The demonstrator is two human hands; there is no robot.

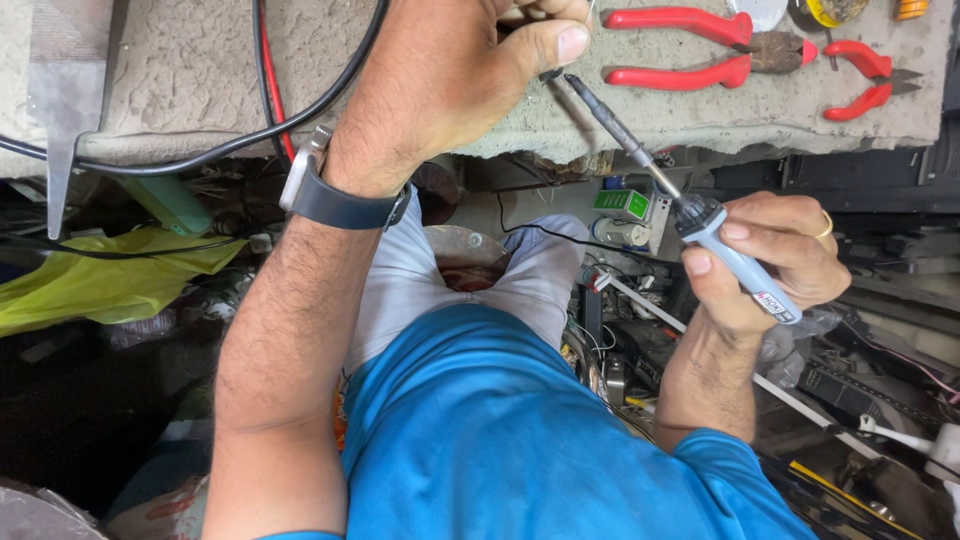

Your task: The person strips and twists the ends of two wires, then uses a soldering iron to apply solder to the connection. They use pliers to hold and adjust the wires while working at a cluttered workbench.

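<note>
Soldering iron point(690, 215): held in the right hand point(770, 260), fingers wrapped around its grey handle; the metal tip points up and left, toward the left hand.
Left hand point(470, 70): rests on the rough bench edge point(180, 80), thumb and fingers pressed together on something small and dark that I cannot tell.
Wrist: a dark watch point(335, 200) is on the left one.
Cables: a black cable point(200, 155) and a red one point(272, 90) run beside the left wrist.
Pliers: big red pliers point(700, 45) and small red cutters point(870, 75) lie on the bench, well apart from the hands.
</note>
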